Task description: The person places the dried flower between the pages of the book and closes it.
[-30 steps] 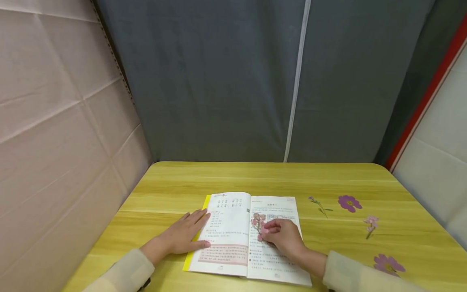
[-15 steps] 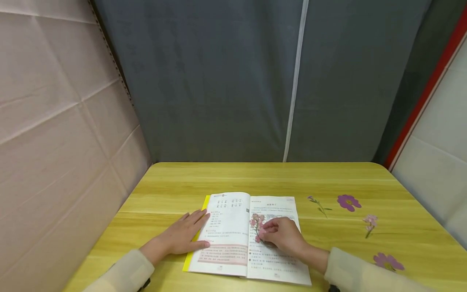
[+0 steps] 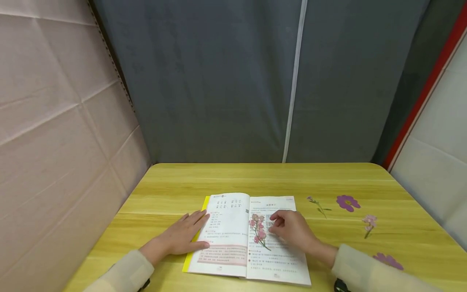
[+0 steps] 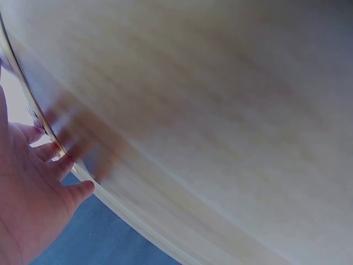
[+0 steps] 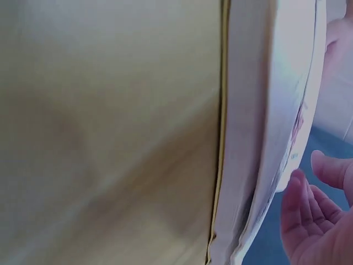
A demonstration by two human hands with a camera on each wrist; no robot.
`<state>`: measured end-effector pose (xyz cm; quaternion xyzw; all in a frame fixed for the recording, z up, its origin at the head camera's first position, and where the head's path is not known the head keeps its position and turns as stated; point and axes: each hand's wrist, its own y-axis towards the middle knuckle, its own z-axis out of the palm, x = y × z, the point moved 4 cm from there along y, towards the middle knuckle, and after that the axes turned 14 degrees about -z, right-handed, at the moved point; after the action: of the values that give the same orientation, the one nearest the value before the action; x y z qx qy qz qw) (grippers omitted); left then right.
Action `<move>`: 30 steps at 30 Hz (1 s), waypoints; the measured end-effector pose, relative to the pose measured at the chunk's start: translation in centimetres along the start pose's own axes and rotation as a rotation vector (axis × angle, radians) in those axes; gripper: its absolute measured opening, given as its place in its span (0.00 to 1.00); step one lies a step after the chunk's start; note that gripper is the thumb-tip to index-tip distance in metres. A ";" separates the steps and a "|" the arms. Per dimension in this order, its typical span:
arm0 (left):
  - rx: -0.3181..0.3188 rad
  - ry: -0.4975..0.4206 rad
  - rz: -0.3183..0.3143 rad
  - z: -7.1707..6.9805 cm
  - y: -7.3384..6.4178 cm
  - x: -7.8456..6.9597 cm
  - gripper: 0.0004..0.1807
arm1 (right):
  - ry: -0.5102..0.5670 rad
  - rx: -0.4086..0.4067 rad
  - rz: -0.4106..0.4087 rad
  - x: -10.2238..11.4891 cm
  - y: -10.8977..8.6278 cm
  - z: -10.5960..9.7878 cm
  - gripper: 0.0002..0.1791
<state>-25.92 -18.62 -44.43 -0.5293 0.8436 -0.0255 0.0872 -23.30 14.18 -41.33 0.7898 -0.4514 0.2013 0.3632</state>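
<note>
An open book [image 3: 228, 227] with printed pages and a yellow cover edge lies on the table. My left hand [image 3: 182, 235] rests on its left edge, fingers spread and straight, fingertips on the left page. On the right page lies a pressed pink flower sprig [image 3: 260, 234] with several blossoms and a thin stem pointing down right. Just right of the sprig is my right hand [image 3: 293, 229], over the page and apart from the flower. Its fingers are loosely bent and hold nothing; in the right wrist view the right hand [image 5: 322, 215] shows thumb and fingertips apart.
Right of the book on the wooden table [image 3: 175, 184] lie a thin-stemmed flower [image 3: 319, 207], a purple flower [image 3: 348, 203], a small pink sprig [image 3: 370, 224] and another purple flower [image 3: 388, 260], partly behind the right sleeve [image 3: 372, 269]. A grey curtain [image 3: 219, 89] hangs behind.
My right hand has let go of the pink flower sprig and moved slightly right and up. The sprig now lies fully visible on the right page. My left hand has stayed in place.
</note>
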 end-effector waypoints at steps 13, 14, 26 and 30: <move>0.010 -0.014 0.003 0.0 0.1 0.0 0.50 | -0.342 -0.032 -0.165 -2.8 2.1 -2.6 0.23; 0.011 -0.017 0.002 0.0 0.1 0.0 0.50 | -0.372 -0.010 -0.187 -3.2 2.3 -2.7 0.25; -0.012 -0.027 0.027 -0.3 -0.1 -0.3 0.49 | -0.596 0.309 -0.398 -6.0 2.5 -3.0 0.39; -0.008 -0.027 0.021 -0.1 0.0 -0.2 0.49 | -0.588 0.338 -0.383 -6.4 2.4 -2.8 0.39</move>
<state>-25.84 -18.49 -44.27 -0.5212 0.8478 -0.0143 0.0967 -28.62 19.17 -42.69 0.9324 -0.3414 -0.0338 0.1141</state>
